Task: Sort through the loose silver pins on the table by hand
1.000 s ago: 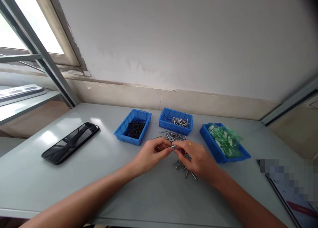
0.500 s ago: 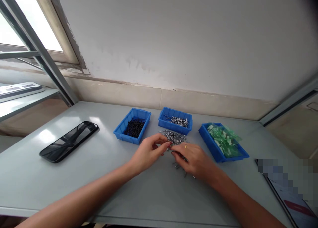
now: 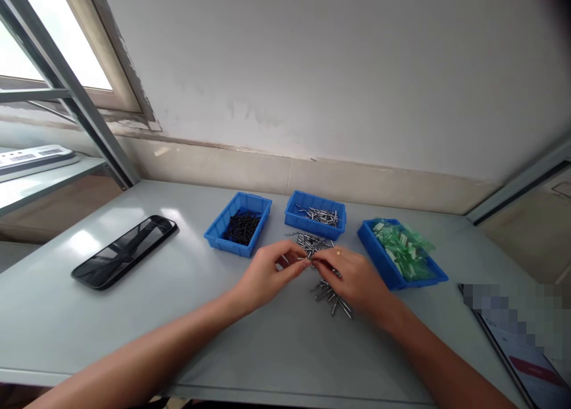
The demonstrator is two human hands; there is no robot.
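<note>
My left hand [image 3: 272,272] and my right hand [image 3: 352,275] meet over the middle of the table, fingertips almost touching. Both are closed in a pinch around a small silver fastener [image 3: 311,260], mostly hidden by the fingers. Just behind them lies a heap of slim silver fasteners [image 3: 307,240], thin like rivets or screws. Another cluster of the same fasteners [image 3: 332,296] is spread on the table below my right hand. A ring shows on a finger of that hand.
Beyond my hands stand a blue tray of dark screws [image 3: 243,226], a blue tray of silver fasteners [image 3: 323,216] and a blue tray of green plastic packets [image 3: 404,251]. A black glossy device [image 3: 125,251] lies left; a tablet-like screen [image 3: 513,343] lies right. A metal shelf post [image 3: 89,112] rises at left.
My right hand has shifted slightly, its fingertips pinching closer to the left ones. More of the fasteners below it now show. The trays have stayed put.
</note>
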